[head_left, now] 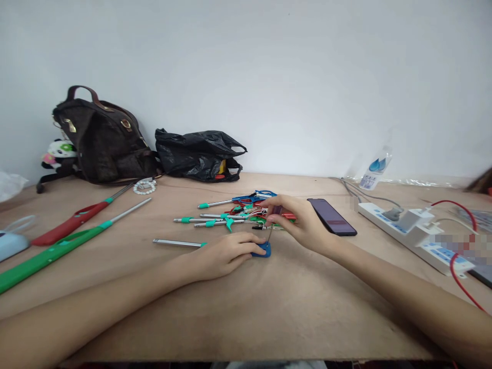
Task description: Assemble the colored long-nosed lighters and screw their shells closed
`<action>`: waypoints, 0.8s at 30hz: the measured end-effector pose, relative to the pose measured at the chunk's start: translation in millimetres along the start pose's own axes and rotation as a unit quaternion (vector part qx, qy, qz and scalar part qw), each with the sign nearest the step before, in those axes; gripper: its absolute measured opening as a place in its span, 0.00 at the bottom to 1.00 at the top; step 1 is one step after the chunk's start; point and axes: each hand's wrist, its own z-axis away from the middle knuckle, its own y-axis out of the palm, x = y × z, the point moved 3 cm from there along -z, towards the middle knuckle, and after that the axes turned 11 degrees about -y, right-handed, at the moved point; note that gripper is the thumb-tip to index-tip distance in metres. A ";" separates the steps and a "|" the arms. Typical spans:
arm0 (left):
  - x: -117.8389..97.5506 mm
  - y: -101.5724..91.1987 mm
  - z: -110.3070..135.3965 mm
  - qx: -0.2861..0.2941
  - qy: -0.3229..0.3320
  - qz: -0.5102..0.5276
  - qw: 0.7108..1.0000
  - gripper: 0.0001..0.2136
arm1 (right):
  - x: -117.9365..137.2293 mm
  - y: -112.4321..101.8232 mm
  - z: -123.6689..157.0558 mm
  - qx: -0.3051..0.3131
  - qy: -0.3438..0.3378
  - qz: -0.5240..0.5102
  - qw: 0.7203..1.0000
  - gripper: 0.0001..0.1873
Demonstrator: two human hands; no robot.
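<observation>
My left hand [226,254] rests on the wooden table [246,307] with its fingers curled round a small blue part [263,250], pressing it down. My right hand [298,219] is just above and right of it, pinching a thin dark tool [270,234] that points down at the blue part. Behind both hands lies a pile of long lighter parts [238,212] with metal tubes and green, blue and red handles. One loose metal tube with a green end [179,243] lies left of my left hand.
A red [73,221] and a green [57,251] long lighter lie at the left. A brown bag [102,138] and black plastic bag [200,156] stand by the wall. A phone [331,216], a white power strip [415,233] with cables and a bottle [376,168] are at the right.
</observation>
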 end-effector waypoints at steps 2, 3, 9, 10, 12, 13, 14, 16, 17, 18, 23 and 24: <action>0.5 0.4 0.0 0.005 -0.004 -0.005 1.000 0.16 | -0.1 -1.0 0.8 -0.003 -0.003 0.028 1.000 0.08; 0.6 0.6 0.0 0.006 -0.006 -0.007 1.000 0.16 | 0.6 -1.7 0.4 0.002 -0.006 0.033 0.999 0.09; 0.1 0.8 0.4 0.001 -0.008 -0.007 1.000 0.15 | 4.5 -3.1 -3.9 0.047 -0.014 -0.036 0.998 0.17; 0.0 0.7 0.5 0.002 -0.009 -0.007 1.000 0.16 | 3.9 -3.1 -3.5 0.034 -0.009 -0.026 0.999 0.14; -0.1 0.6 0.8 0.004 -0.008 -0.007 1.000 0.16 | 2.5 -2.7 -1.5 0.004 0.000 0.008 1.000 0.09; -0.1 0.5 1.0 0.004 -0.008 -0.006 1.000 0.16 | 2.4 -2.2 -0.5 -0.006 0.000 0.023 1.000 0.08; -0.2 0.5 1.0 0.003 -0.007 -0.005 1.000 0.16 | 2.7 -1.6 0.4 -0.009 -0.003 0.033 0.999 0.08; -0.2 0.4 1.0 0.001 -0.006 -0.005 1.000 0.16 | 4.3 -0.2 0.7 0.005 -0.010 0.037 0.999 0.08; -0.2 0.5 0.9 0.000 -0.006 -0.005 1.000 0.16 | 5.3 0.2 0.3 0.017 -0.011 0.031 0.999 0.10; -0.1 0.6 0.7 -0.001 -0.007 -0.005 1.000 0.16 | 6.3 0.2 -0.5 0.026 -0.012 0.021 0.999 0.12; 0.1 1.0 0.1 0.007 -0.011 -0.005 1.000 0.16 | 9.0 -0.7 -3.8 0.030 -0.010 -0.018 0.999 0.14; 0.0 1.0 0.2 0.006 -0.008 -0.004 1.000 0.16 | 8.9 -0.7 -3.8 0.027 -0.009 -0.006 1.000 0.11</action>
